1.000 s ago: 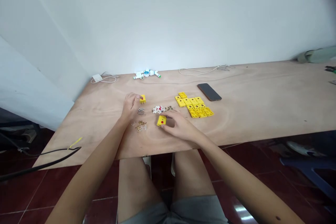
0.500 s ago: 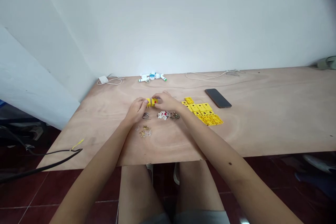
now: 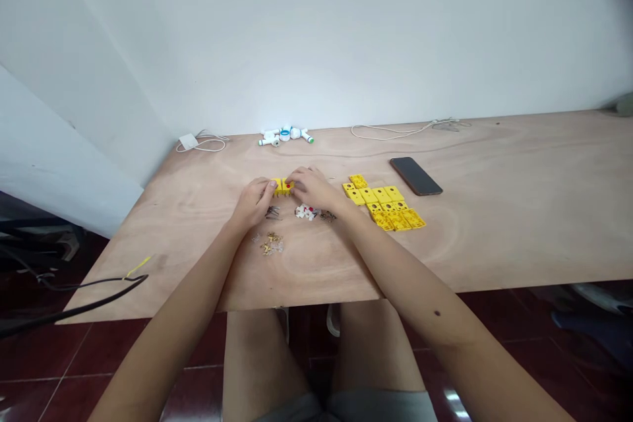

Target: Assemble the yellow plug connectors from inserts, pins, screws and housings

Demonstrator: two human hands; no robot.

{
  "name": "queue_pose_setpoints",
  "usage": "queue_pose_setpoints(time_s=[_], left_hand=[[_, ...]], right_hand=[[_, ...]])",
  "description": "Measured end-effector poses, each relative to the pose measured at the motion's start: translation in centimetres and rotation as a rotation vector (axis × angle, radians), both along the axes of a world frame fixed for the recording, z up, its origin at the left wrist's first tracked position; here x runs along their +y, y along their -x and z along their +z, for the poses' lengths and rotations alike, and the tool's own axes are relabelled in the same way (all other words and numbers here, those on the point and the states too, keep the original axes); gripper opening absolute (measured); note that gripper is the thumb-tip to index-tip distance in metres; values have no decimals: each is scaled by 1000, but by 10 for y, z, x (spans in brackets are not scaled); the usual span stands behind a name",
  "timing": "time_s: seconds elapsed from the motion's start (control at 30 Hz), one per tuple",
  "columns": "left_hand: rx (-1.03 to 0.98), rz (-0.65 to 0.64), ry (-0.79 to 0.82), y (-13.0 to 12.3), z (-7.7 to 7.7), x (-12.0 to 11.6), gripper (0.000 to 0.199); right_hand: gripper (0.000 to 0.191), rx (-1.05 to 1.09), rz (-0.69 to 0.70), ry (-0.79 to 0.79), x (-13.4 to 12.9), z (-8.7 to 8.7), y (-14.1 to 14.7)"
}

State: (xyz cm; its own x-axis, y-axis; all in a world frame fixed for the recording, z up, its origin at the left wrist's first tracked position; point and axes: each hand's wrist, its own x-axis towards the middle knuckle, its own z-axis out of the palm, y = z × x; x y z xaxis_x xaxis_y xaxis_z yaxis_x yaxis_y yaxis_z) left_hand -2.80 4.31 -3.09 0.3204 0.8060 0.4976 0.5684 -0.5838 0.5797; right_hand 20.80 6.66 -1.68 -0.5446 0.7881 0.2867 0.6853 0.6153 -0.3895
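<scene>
Two small yellow plastic casing pieces are side by side just above the table, between my hands. My left hand [image 3: 254, 201] pinches the left yellow casing piece [image 3: 277, 182] by its outer side, thumb on top. The right casing piece [image 3: 287, 189] has a red dot, and my right hand [image 3: 312, 188] grips its outer edge, with some fingers hidden. Thin prongs seem to stick out along their near edge. Close below lie dark metal pins [image 3: 273, 212], white and red small parts [image 3: 305, 211], dark screws [image 3: 327, 215] and brass-coloured parts [image 3: 271, 242] with clear bits.
Several yellow casings [image 3: 386, 201] lie in rows to the right, beside a dark phone [image 3: 416, 176]. Along the wall are white-and-blue fittings [image 3: 285, 134], a white charger [image 3: 188, 141] and a white cable [image 3: 390, 134]. A black cable [image 3: 109, 303] crosses the left table edge.
The gap between the two yellow casing pieces has narrowed, and they now sit almost against each other. Both hands keep their hold. The head view has shifted slightly.
</scene>
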Motion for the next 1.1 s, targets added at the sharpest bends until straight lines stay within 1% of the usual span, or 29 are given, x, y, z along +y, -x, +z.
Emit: queue_pose_setpoints(time_s=[0.23, 0.57, 0.73, 1.0, 1.1], left_hand=[[-3, 8, 4, 0, -1, 0, 56], [-8, 7, 6, 1, -1, 1, 53], [-25, 16, -12, 0, -2, 1, 53], [-91, 93, -61, 3, 0, 2, 45], [-85, 93, -57, 4, -1, 3, 39]], right_hand=[[31, 23, -18, -26, 1, -6, 6], [29, 30, -1, -44, 5, -14, 4], [28, 37, 2, -42, 4, -13, 4], [32, 64, -27, -34, -3, -9, 1], [34, 87, -27, -32, -5, -9, 1]])
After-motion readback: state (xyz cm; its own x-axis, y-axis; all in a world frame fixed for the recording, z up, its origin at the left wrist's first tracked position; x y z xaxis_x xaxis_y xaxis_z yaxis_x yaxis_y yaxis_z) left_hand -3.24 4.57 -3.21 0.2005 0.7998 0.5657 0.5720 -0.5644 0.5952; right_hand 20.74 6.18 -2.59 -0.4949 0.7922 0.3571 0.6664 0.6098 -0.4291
